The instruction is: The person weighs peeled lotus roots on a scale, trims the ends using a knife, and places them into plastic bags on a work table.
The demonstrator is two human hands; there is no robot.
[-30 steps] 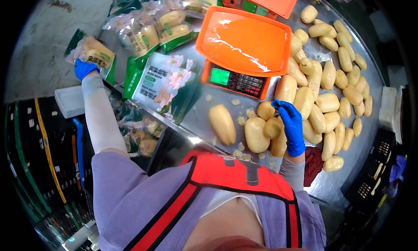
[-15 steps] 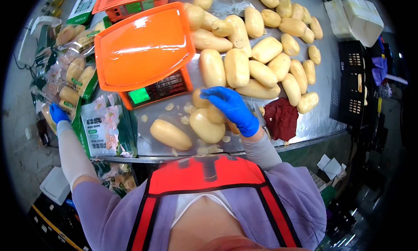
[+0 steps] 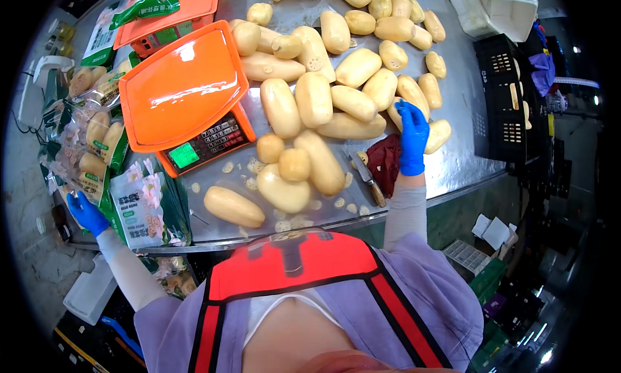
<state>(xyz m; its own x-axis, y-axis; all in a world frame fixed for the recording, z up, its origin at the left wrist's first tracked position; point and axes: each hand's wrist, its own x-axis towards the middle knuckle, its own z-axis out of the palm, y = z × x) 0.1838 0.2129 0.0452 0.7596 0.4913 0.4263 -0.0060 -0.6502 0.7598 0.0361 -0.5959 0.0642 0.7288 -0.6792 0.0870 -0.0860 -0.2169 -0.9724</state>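
Note:
My right hand (image 3: 414, 139), in a blue glove, reaches over the right side of the pile. Its outstretched fingers touch or hover at the edge of a peeled lotus root (image 3: 393, 114); their contact is unclear. Beneath that wrist lies a crumpled dark red cloth (image 3: 383, 163), with a wooden-handled knife (image 3: 367, 179) beside it. At the far left my gloved left hand (image 3: 87, 213) is open, fingers apart, by the bags of packed lotus root (image 3: 92, 169). Several loose lotus roots (image 3: 283, 189) and cut ends lie before me.
An orange weighing scale (image 3: 184, 92) stands left of the pile, with a second orange scale (image 3: 171, 24) behind it. A printed green-and-white bag (image 3: 145, 205) lies near the front edge. A black crate (image 3: 508, 101) and white foam boxes (image 3: 508, 11) are at the right.
My right hand has left the near lotus roots and moved right, over the red cloth. My left hand has drawn down and away from the bags. The view has shifted right.

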